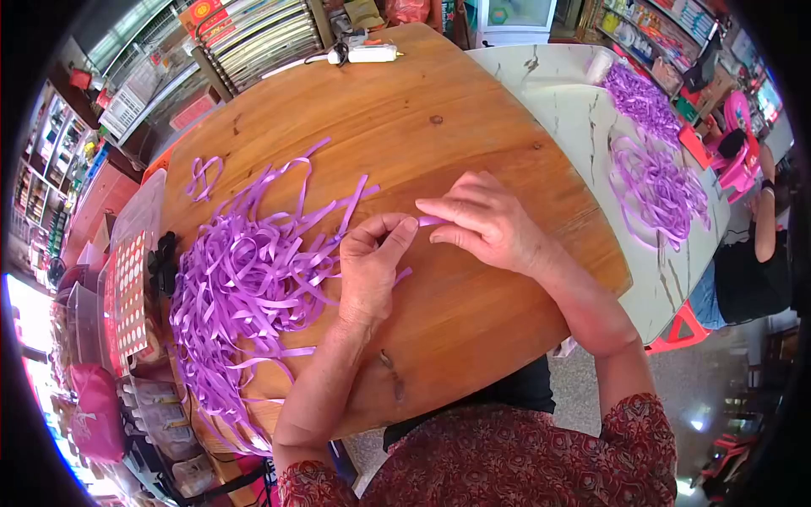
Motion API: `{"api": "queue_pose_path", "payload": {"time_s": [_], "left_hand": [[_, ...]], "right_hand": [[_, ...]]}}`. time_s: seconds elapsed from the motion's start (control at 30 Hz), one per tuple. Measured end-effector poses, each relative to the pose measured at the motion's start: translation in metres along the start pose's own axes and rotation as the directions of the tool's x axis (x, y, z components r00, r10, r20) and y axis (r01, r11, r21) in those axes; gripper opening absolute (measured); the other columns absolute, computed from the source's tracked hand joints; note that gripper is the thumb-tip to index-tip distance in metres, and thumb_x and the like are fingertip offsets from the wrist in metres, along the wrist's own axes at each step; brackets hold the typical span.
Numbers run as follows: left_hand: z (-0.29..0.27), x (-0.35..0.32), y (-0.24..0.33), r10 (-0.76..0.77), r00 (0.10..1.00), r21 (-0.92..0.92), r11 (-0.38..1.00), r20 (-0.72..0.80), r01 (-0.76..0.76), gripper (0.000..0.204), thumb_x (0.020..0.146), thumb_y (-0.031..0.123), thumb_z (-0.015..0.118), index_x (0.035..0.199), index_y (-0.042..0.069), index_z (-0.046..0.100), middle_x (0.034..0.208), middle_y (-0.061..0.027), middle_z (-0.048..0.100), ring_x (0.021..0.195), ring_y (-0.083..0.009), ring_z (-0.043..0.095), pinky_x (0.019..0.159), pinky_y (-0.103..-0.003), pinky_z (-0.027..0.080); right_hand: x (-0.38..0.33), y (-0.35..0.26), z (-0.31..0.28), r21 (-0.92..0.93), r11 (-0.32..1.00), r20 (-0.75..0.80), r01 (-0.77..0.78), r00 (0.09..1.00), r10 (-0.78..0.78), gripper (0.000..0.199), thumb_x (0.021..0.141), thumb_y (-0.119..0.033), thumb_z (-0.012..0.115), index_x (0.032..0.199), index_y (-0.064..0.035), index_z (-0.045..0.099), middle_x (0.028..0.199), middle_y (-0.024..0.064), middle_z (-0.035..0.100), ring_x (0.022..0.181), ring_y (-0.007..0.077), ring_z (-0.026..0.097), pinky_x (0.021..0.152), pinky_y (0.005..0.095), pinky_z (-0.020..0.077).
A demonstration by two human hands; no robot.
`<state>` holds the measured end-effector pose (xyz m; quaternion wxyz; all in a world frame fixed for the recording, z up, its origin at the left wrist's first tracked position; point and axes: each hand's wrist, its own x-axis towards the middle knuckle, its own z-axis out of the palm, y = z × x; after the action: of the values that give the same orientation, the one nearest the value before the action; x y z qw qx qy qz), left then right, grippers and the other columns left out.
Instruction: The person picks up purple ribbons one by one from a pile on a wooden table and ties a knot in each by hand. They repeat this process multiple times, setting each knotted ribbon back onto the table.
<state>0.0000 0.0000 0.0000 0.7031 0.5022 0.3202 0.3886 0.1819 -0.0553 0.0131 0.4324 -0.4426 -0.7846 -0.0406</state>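
Head view: saw a purple ribbon strip (433, 220) right of the tangled ribbon heap (245, 270), over the wooden bench (473, 338), visible length running roughly left to right. Found it pinched between thumb and forefinger of the left hand (372, 262), nearer the heap. Saw the right hand (490, 221) farther from the heap, fingers pointing toward it, thumb and forefinger parted around the strip; could not tell whether gripping.

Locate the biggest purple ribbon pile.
In the head view, the biggest purple ribbon pile lies on the left side of the wooden table, just left of the left hand.
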Motion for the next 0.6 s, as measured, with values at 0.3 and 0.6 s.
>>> {"api": "queue_pose_path", "payload": {"time_s": [0.3,0.6], "left_hand": [[0.0021,-0.0019,0.0061,0.005,1.0,0.071,0.997,-0.006,-0.005,0.004,0.085,0.005,0.065,0.086,0.002,0.067,0.072,0.0059,0.055,0.065,-0.0022,0.044,0.059,-0.019,0.037],[0.0002,0.0028,-0.0005,0.287,0.957,0.322,0.902,0.049,-0.287,0.001,0.083,0.003,0.066,0.083,0.003,0.066,0.07,0.0053,0.051,0.061,-0.0029,0.041,0.055,-0.019,0.035]], "right_hand": [[0.0,-0.002,-0.0015,-0.057,0.998,-0.028,-0.006,1.0,0.004,0.026,0.07,-0.005,0.075,0.095,-0.0078,0.069,0.079,0.0018,0.059,0.07,0.0186,0.054,0.064,0.0303,0.044],[0.0005,-0.0033,-0.0021,0.191,0.947,0.018,-0.259,0.965,0.261,0.015,0.077,-0.009,0.07,0.092,-0.0064,0.069,0.077,0.0054,0.06,0.072,0.0207,0.058,0.06,0.0303,0.0478]]}}
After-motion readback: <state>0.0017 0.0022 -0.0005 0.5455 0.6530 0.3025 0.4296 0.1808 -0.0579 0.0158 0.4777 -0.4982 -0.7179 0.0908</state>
